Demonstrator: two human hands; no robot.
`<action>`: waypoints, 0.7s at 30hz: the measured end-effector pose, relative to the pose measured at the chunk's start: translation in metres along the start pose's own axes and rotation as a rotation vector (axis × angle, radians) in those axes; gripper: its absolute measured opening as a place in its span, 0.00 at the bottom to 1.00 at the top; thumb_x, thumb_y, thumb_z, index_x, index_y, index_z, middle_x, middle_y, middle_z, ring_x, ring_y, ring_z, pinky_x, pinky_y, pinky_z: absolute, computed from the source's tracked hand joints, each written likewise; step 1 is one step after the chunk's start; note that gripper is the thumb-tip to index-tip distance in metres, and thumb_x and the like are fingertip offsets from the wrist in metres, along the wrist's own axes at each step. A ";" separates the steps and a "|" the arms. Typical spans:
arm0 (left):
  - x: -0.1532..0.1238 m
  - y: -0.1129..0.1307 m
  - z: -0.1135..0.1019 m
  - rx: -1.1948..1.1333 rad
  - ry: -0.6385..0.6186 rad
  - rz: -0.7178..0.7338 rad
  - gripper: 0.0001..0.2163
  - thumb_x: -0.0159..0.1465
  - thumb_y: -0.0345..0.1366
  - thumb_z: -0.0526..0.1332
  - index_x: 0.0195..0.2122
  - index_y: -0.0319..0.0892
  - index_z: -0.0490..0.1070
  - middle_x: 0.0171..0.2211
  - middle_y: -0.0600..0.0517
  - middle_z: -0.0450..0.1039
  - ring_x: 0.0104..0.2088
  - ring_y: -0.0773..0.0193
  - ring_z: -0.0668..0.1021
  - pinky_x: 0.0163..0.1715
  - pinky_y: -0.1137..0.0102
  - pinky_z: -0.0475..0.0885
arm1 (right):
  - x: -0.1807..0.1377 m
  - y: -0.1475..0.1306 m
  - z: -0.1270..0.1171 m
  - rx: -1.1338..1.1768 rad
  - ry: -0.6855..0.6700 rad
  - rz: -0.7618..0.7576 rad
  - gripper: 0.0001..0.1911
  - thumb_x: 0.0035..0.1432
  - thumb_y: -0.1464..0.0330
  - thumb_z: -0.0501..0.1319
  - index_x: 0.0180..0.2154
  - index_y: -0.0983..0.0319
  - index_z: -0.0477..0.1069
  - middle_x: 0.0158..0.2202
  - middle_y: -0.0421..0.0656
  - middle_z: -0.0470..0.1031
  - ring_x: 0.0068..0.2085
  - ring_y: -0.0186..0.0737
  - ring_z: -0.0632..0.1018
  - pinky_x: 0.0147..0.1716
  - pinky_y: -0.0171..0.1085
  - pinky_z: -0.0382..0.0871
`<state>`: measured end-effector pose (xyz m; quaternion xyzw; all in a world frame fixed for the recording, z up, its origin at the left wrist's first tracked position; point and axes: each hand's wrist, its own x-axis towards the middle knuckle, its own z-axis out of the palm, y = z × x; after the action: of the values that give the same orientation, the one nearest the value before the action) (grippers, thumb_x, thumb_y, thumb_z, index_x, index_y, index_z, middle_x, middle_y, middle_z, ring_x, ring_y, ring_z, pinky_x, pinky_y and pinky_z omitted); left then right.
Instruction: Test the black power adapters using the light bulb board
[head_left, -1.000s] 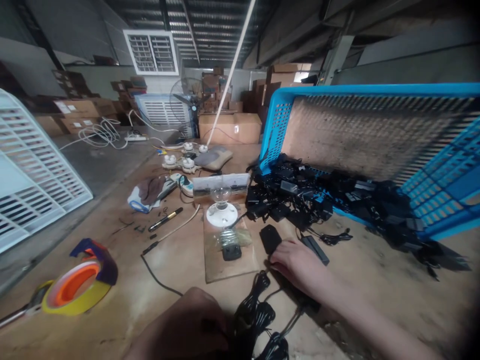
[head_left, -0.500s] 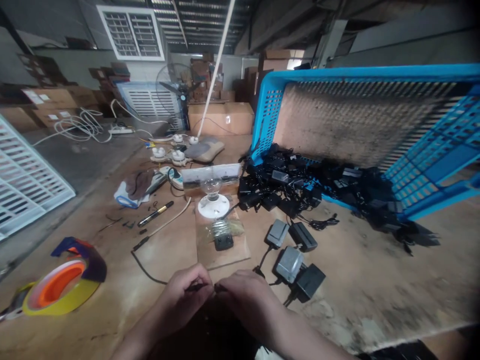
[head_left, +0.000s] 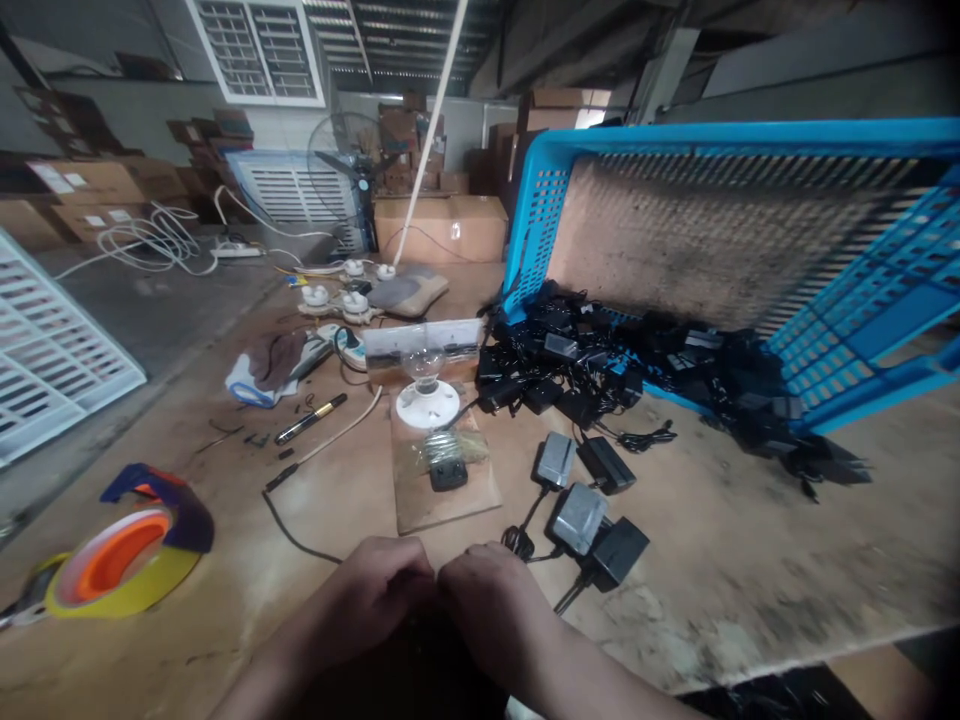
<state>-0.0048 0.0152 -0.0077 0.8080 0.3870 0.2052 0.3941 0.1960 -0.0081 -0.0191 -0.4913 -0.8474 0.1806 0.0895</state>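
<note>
My left hand (head_left: 386,590) and my right hand (head_left: 495,600) meet at the table's near edge, both closed with fingertips almost touching. A thin black cable (head_left: 300,538) runs over the tabletop into my left hand; its end is hidden by the fingers. Whatever my right hand pinches is hidden from view. Just right of it lie two grey-topped power adapters (head_left: 579,518) and two black power adapters (head_left: 616,553) with their cords. Ahead of my hands is a board (head_left: 450,515) bearing a clear bulb in a white lamp holder (head_left: 427,405) and a black socket (head_left: 448,474).
A blue crate (head_left: 720,135) lies tipped on its side at right, black adapters (head_left: 555,350) spilling from it. On the left are a tape roll (head_left: 124,595), a pen-like tool (head_left: 311,418) and a cloth (head_left: 259,375). A white crate (head_left: 60,350) stands beyond.
My hands have turned slightly inward and drawn closer, hiding the dark piece that showed between the fingers. The cord by the right hand is more exposed. The view has shifted slightly.
</note>
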 end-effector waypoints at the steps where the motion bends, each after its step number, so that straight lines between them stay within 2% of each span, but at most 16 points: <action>1: 0.001 0.000 0.000 0.000 0.002 0.006 0.08 0.68 0.34 0.58 0.32 0.41 0.72 0.28 0.55 0.75 0.28 0.66 0.75 0.31 0.74 0.64 | -0.001 0.000 -0.002 0.007 0.010 -0.007 0.08 0.61 0.72 0.60 0.30 0.60 0.75 0.30 0.41 0.79 0.31 0.40 0.77 0.34 0.37 0.66; 4: 0.002 -0.001 0.002 0.031 -0.039 -0.006 0.05 0.67 0.33 0.60 0.33 0.42 0.72 0.29 0.55 0.75 0.30 0.65 0.76 0.32 0.74 0.64 | -0.001 -0.004 0.002 -0.003 0.010 -0.024 0.07 0.62 0.71 0.60 0.31 0.60 0.74 0.31 0.41 0.79 0.32 0.41 0.78 0.35 0.38 0.66; 7: 0.001 -0.002 0.007 0.075 -0.017 -0.011 0.07 0.69 0.35 0.58 0.33 0.42 0.72 0.30 0.54 0.75 0.31 0.64 0.76 0.32 0.73 0.64 | -0.003 -0.010 0.003 -0.016 -0.014 -0.011 0.07 0.61 0.73 0.60 0.31 0.61 0.74 0.31 0.42 0.79 0.33 0.42 0.78 0.36 0.40 0.67; 9: 0.001 -0.002 0.011 0.085 0.012 0.004 0.11 0.71 0.38 0.55 0.32 0.42 0.70 0.29 0.54 0.74 0.30 0.64 0.75 0.31 0.72 0.63 | -0.007 -0.008 -0.010 0.016 -0.007 -0.007 0.09 0.62 0.71 0.60 0.29 0.60 0.73 0.31 0.42 0.79 0.34 0.41 0.77 0.36 0.39 0.67; 11: 0.000 -0.002 0.013 0.085 0.023 0.023 0.14 0.73 0.39 0.52 0.30 0.42 0.69 0.27 0.55 0.73 0.28 0.65 0.74 0.30 0.72 0.63 | -0.009 0.006 -0.037 0.051 0.063 -0.014 0.05 0.62 0.66 0.63 0.34 0.59 0.75 0.36 0.43 0.79 0.38 0.43 0.77 0.39 0.38 0.69; 12: 0.000 -0.001 0.014 0.089 0.024 0.026 0.13 0.72 0.39 0.53 0.31 0.42 0.69 0.27 0.55 0.73 0.28 0.65 0.73 0.29 0.73 0.63 | -0.008 0.018 -0.053 0.051 0.117 -0.010 0.08 0.60 0.62 0.65 0.40 0.58 0.75 0.41 0.44 0.78 0.43 0.46 0.77 0.41 0.40 0.70; 14: 0.000 0.000 0.014 0.108 0.032 0.027 0.08 0.70 0.38 0.56 0.35 0.43 0.71 0.30 0.55 0.75 0.31 0.64 0.75 0.32 0.73 0.64 | -0.002 0.049 -0.083 -0.071 0.281 0.140 0.33 0.55 0.56 0.69 0.59 0.58 0.66 0.51 0.52 0.74 0.52 0.58 0.74 0.49 0.51 0.69; 16: 0.000 0.000 0.014 0.119 0.023 0.043 0.05 0.69 0.36 0.58 0.40 0.45 0.73 0.34 0.56 0.78 0.35 0.63 0.77 0.36 0.73 0.65 | 0.009 0.078 -0.100 -0.214 0.255 0.355 0.47 0.48 0.58 0.72 0.65 0.63 0.58 0.53 0.59 0.72 0.55 0.66 0.72 0.52 0.58 0.66; 18: 0.000 -0.001 0.015 0.115 0.016 0.063 0.06 0.70 0.36 0.57 0.39 0.46 0.73 0.35 0.56 0.78 0.35 0.64 0.78 0.37 0.73 0.66 | 0.020 0.093 -0.104 -0.231 0.224 0.430 0.49 0.46 0.63 0.72 0.65 0.69 0.56 0.52 0.62 0.72 0.55 0.67 0.72 0.54 0.57 0.66; 19: 0.000 -0.002 0.016 0.113 0.014 0.067 0.07 0.71 0.36 0.57 0.37 0.46 0.73 0.33 0.57 0.78 0.34 0.65 0.78 0.36 0.74 0.66 | 0.024 0.093 -0.101 -0.177 0.250 0.397 0.47 0.46 0.64 0.71 0.64 0.70 0.57 0.53 0.62 0.72 0.56 0.65 0.73 0.55 0.56 0.66; 21: 0.000 -0.004 0.018 0.120 0.016 0.057 0.08 0.71 0.35 0.57 0.34 0.45 0.73 0.31 0.57 0.77 0.32 0.65 0.77 0.34 0.74 0.65 | 0.028 0.080 -0.091 0.005 0.352 0.211 0.43 0.48 0.63 0.70 0.63 0.66 0.59 0.57 0.60 0.70 0.58 0.60 0.72 0.57 0.54 0.66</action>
<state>0.0044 0.0078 -0.0211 0.8393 0.3784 0.1991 0.3357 0.2760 0.0723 0.0324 -0.6012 -0.7619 0.1024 0.2178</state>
